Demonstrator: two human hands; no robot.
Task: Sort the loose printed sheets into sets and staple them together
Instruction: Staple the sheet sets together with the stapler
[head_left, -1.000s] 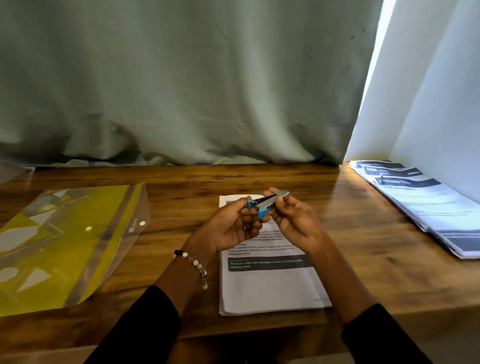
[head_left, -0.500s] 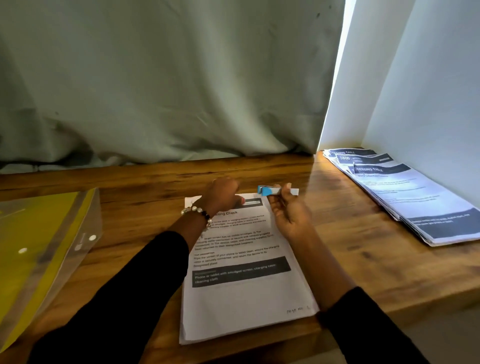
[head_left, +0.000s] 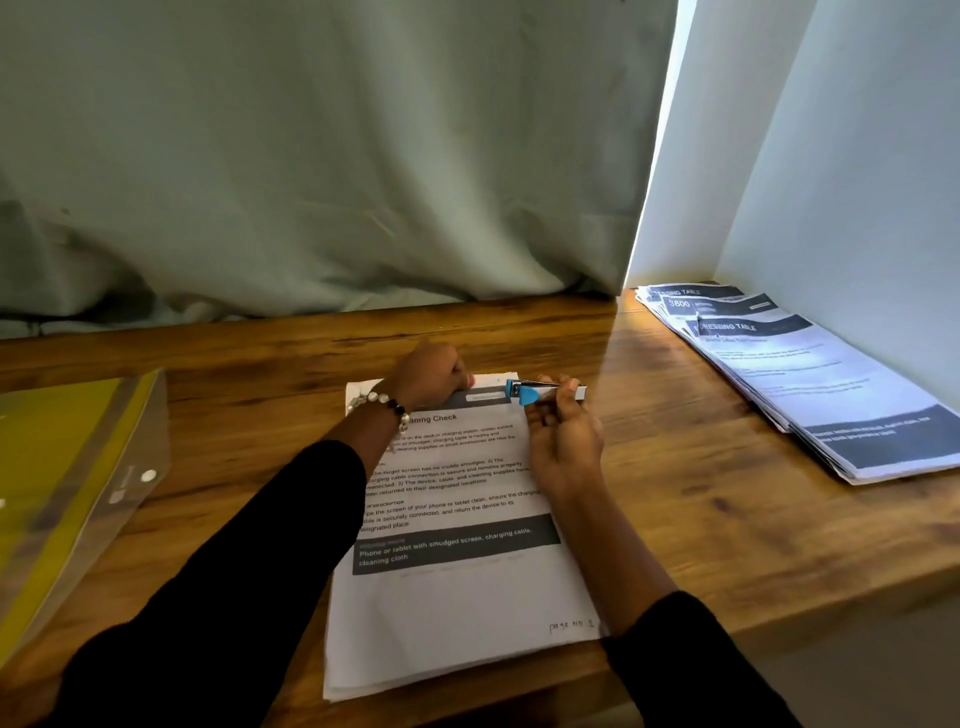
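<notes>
At sheets' (head_left: 457, 587) top edge | left hand (head_left: 431, 375) presses (fingers curled) | right hand (head_left: 563, 439) grips stapler (head_left: 543, 391)

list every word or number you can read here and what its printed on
"...aning Check": heading, start hidden by the left hand, on the top sheet of the centre stack.
"Phone or tablet with smudged screen, charging cable, cleaning cloth": dark band, same sheet.
"page no 1": handwritten, its bottom right corner.
"3800" and "...RESSING TABLE": headers on the fanned sheets at right.
Stapler in the right hand: no legible text.
Remaining body text: too blurred.

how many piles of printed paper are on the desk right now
2: one white printed stack in front of the person, under both hands; one fanned pile of dark-banded sheets along the right wall. Sheet counts can't be told.
</notes>
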